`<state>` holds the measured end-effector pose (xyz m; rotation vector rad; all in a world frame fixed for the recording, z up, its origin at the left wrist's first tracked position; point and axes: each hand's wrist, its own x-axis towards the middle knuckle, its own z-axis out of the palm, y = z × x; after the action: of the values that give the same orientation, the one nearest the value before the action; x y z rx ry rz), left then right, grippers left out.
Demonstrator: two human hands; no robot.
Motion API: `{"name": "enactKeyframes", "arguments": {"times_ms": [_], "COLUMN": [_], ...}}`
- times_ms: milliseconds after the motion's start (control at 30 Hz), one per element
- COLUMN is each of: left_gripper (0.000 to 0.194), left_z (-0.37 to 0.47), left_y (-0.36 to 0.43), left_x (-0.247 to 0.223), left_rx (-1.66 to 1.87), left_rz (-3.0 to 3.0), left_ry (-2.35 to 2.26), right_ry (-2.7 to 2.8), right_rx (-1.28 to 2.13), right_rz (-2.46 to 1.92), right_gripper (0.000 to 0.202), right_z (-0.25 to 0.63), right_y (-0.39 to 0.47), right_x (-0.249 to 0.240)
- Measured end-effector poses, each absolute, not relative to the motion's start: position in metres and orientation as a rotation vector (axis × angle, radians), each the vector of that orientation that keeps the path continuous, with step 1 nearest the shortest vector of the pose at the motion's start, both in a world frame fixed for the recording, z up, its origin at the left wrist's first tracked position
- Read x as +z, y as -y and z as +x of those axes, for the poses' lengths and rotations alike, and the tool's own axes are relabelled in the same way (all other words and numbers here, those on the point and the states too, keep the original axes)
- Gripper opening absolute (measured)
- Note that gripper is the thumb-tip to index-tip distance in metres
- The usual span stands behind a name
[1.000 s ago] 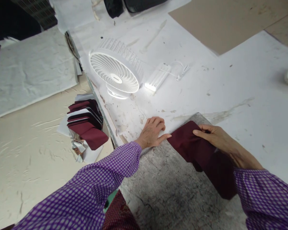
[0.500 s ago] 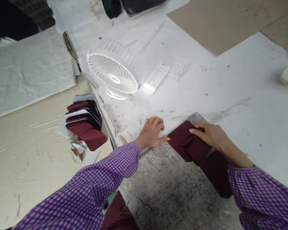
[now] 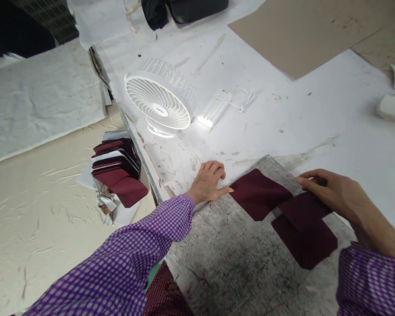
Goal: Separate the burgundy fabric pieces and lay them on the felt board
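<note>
A maroon fabric piece (image 3: 260, 193) lies on the speckled grey board (image 3: 237, 254) in front of me. My left hand (image 3: 208, 182) rests at the board's upper left edge, fingers bent and thumb stretched out, its tip at the fabric's left corner. Over on the right, my right hand (image 3: 332, 191) has thumb and fingers closed on a second maroon fabric piece (image 3: 306, 210), which looks raised and folded. Below that, more maroon fabric (image 3: 311, 245) lies on the board; whether it joins the held part I cannot tell.
A white fan (image 3: 158, 105) and a white light bar (image 3: 213, 109) with a cord stand beyond my hands on the white table. Stacked maroon, black and white pieces (image 3: 118, 166) lie lower left. Brown cardboard (image 3: 303, 35) lies at the back right.
My right hand has moved right, drawing maroon fabric away from the piece at the left, which now lies flatter and more exposed. My left hand has stayed in place.
</note>
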<state>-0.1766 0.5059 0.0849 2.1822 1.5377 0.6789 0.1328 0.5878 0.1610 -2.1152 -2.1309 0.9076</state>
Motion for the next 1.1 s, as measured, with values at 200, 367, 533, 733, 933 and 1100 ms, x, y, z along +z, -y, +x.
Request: {"name": "enactKeyframes", "arguments": {"times_ms": [200, 367, 533, 733, 933, 1100], "left_gripper": [0.035, 0.04, 0.041, 0.041, 0.041, 0.04], "left_z": [-0.176, -0.176, -0.176, -0.176, -0.176, -0.176], "left_y": [-0.505, -0.504, -0.504, -0.505, -0.505, -0.506], "left_x": [0.089, 0.089, 0.088, 0.088, 0.088, 0.089], "left_rx": [0.657, 0.656, 0.661, 0.645, 0.652, 0.656], "left_rz": [2.174, 2.192, 2.214, 2.195, 2.187, 2.174], "left_ry": [-1.536, -1.544, -1.551, -1.545, -1.544, -1.53], "right_ry": [1.912, 2.076, 2.277, 2.35, 2.423, 2.48], "right_rx": [1.223, 0.994, 1.04, 1.088, 0.971, 0.725], "right_rz": [-2.192, -2.119, -2.1, -1.707, -1.733, -1.807], "right_gripper": [0.047, 0.047, 0.038, 0.016, 0.018, 0.026], "right_z": [0.15, 0.115, 0.08, 0.066, 0.066, 0.067], "right_y": [-0.544, -0.548, -0.592, -0.596, -0.586, -0.591], "right_x": [0.181, 0.173, 0.149, 0.143, 0.129, 0.123]}}
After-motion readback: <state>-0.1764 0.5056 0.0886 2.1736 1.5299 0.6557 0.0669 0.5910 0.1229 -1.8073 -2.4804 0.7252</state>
